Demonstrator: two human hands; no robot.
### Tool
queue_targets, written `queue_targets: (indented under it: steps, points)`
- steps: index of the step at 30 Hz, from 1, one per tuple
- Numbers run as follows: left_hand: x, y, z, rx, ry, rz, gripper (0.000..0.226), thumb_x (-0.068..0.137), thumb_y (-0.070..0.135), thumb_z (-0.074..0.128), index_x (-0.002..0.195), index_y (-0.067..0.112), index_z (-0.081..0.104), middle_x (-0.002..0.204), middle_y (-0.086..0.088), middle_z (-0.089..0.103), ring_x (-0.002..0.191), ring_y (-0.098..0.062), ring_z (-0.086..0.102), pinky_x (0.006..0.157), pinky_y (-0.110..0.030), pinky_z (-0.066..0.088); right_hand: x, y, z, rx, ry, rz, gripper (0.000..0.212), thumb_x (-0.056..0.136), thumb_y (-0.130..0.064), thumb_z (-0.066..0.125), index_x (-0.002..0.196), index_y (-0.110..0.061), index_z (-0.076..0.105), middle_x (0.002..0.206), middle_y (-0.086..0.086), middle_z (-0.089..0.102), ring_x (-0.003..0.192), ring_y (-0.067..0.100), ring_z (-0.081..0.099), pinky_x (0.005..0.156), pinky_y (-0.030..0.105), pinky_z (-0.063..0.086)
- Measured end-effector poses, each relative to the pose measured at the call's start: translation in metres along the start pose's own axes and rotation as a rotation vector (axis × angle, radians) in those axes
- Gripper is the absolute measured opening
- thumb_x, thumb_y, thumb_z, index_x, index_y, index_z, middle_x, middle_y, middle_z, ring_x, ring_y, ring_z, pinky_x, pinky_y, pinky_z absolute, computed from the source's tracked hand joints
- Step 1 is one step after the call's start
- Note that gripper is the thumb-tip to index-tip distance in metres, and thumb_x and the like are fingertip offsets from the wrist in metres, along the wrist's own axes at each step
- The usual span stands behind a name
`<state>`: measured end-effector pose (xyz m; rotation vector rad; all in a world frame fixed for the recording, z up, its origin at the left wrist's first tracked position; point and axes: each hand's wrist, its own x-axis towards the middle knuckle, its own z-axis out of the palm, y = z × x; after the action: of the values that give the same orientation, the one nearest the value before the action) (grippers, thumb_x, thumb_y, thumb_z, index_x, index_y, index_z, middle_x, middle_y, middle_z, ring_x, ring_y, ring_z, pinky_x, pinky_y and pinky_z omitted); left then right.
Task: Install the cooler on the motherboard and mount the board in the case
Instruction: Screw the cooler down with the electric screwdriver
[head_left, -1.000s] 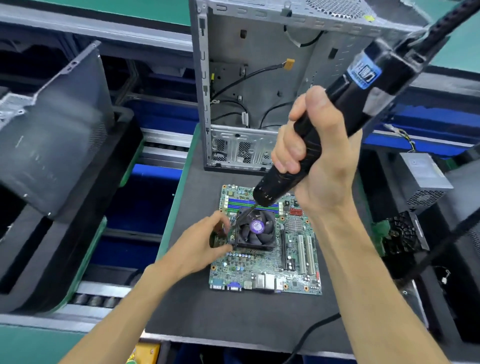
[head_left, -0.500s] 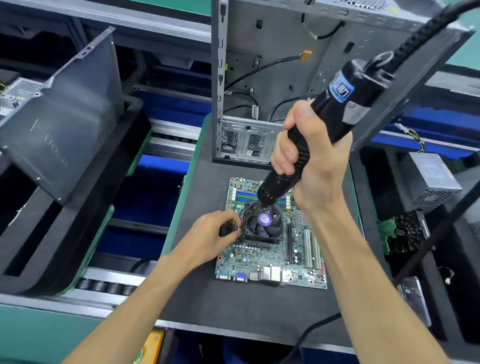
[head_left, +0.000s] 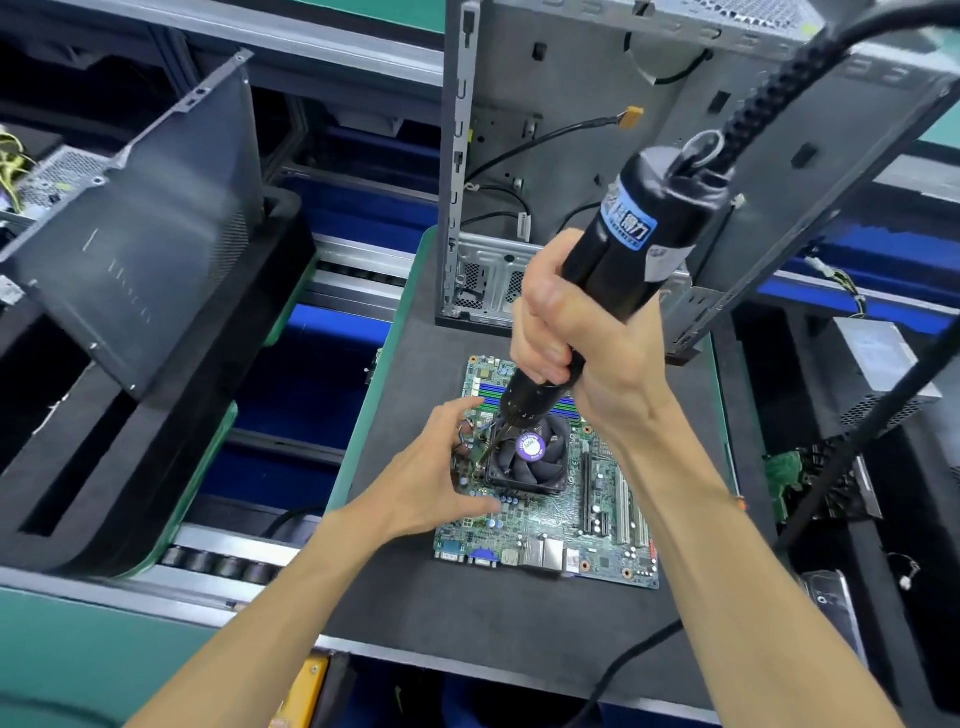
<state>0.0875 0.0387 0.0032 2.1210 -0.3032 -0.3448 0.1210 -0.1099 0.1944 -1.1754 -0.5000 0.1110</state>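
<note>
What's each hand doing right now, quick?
Left hand: open, fingers spread beside the cooler.
Right hand: gripping the electric screwdriver.

The right hand (head_left: 587, 364) is raised above the left one, with its fingers (head_left: 540, 332) curled tightly in a grip. The left hand (head_left: 441, 473) reaches forward lower down, fingers spread and loosely bent.

Both forearms bare, no sleeves or gloves.
</note>
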Motion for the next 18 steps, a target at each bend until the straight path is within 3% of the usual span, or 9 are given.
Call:
queue_targets:
  steps: [2,7,12,15,18]
  points:
    - [0.003,0.001,0.002,0.052,0.005,0.034,0.111,0.056,0.061,0.082,0.14,0.06,0.01,0.119,0.024,0.033,0.098,0.001,0.054,0.078,-0.03,0.052,0.0,0.003,0.005,-0.031,0.018,-0.008,0.018,0.079,-0.021,0.067,0.063,-0.023,0.058,0.045,-0.005,0.039,0.034,0.015,0.03,0.044,0.021,0.031]
    - [0.009,0.001,0.006,0.192,0.01,0.081,0.093,0.059,0.067,0.078,0.133,0.046,0.026,0.113,0.024,0.026,0.089,-0.005,0.054,0.073,-0.036,0.054,0.002,0.011,0.016,-0.114,0.01,0.0,0.021,0.08,-0.022,0.071,0.062,-0.024,0.059,0.045,-0.006,0.041,0.033,0.015,0.034,0.045,0.024,0.032]
    - [0.009,0.002,0.008,0.103,0.071,0.11,0.073,0.062,0.071,0.075,0.118,0.053,0.031,0.111,0.032,0.031,0.089,0.004,0.05,0.065,-0.024,0.043,0.005,0.009,0.013,-0.091,0.013,-0.007,0.021,0.08,-0.021,0.069,0.063,-0.023,0.058,0.044,-0.002,0.038,0.032,0.016,0.032,0.044,0.022,0.032]
    - [0.01,0.005,0.006,0.065,0.093,0.118,0.071,0.063,0.068,0.073,0.12,0.054,0.033,0.111,0.032,0.034,0.093,0.003,0.049,0.067,-0.021,0.044,0.003,0.012,0.012,-0.079,0.016,-0.024,0.02,0.081,-0.019,0.068,0.063,-0.021,0.058,0.044,-0.003,0.038,0.032,0.015,0.032,0.043,0.022,0.031]
    - [0.011,0.006,0.004,0.055,0.067,0.101,0.082,0.064,0.066,0.074,0.135,0.048,0.036,0.117,0.029,0.036,0.099,0.0,0.05,0.08,-0.033,0.051,0.002,0.013,0.013,-0.083,0.023,-0.025,0.02,0.08,-0.02,0.069,0.063,-0.022,0.059,0.043,-0.005,0.038,0.032,0.015,0.031,0.043,0.022,0.031]
